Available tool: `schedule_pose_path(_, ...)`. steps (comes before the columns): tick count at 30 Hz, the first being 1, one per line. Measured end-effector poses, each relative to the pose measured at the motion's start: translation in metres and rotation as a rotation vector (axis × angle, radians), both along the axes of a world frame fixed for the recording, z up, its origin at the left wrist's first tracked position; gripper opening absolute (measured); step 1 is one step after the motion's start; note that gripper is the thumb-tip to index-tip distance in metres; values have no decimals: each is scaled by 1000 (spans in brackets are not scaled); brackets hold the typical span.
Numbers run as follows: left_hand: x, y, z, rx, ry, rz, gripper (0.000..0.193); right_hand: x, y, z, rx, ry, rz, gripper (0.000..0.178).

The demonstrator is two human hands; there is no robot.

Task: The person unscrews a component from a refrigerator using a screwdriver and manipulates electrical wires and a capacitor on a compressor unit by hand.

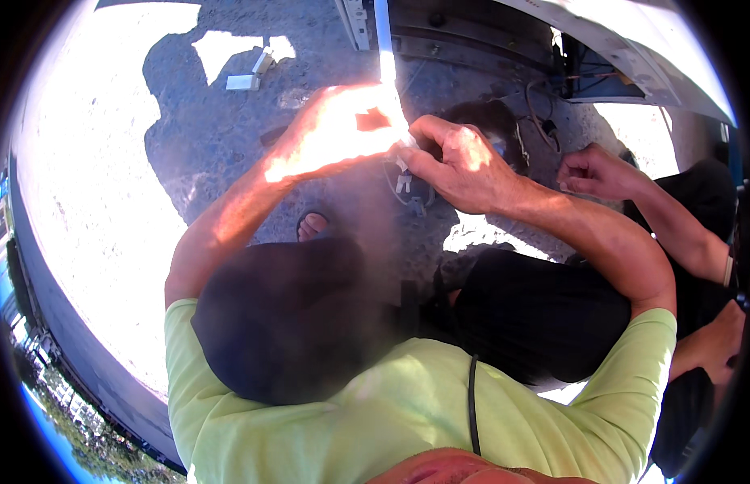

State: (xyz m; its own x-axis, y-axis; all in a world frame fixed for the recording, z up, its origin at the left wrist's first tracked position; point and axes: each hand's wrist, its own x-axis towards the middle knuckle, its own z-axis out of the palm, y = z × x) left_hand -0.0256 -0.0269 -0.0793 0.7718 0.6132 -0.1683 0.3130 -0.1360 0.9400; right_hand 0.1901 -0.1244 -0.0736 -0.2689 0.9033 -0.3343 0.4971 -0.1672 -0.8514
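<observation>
- Right hand [463, 165]: thumb and forefinger nearly meet by the strip's lower end; I cannot tell what they pinch.
- Left hand [334, 129]: fingers curled at the same spot, but glare hides its grip.
- Narrow white strip [384, 40]: runs from between the hands toward the far side of the ground [169, 105]; probably light and fairly stiff, best held along its sides.
- Small white connector [404, 184]: hangs just below the fingertips; likely light and fragile, best taken by its body.
</observation>
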Motion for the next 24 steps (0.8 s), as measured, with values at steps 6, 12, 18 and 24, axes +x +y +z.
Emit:
schedule_pose_path(6, 1, 0, -3, 36, 42, -12, 9, -1, 1, -13, 144, 23, 5, 32)
schedule_pose_path(12, -2, 3, -12, 115, 12, -61, 15, 3, 6, -24, 108, 29, 41, 32)
schedule_pose_path(18, -2, 1, -14, 409, -86, -85, 22, 10, 11, -29, -55, 213, 38, 36)
schedule_pose_path(24, -3, 4, -20, 419, -127, -67, 22, 15, 21, -24, -91, 185, 139, 38)
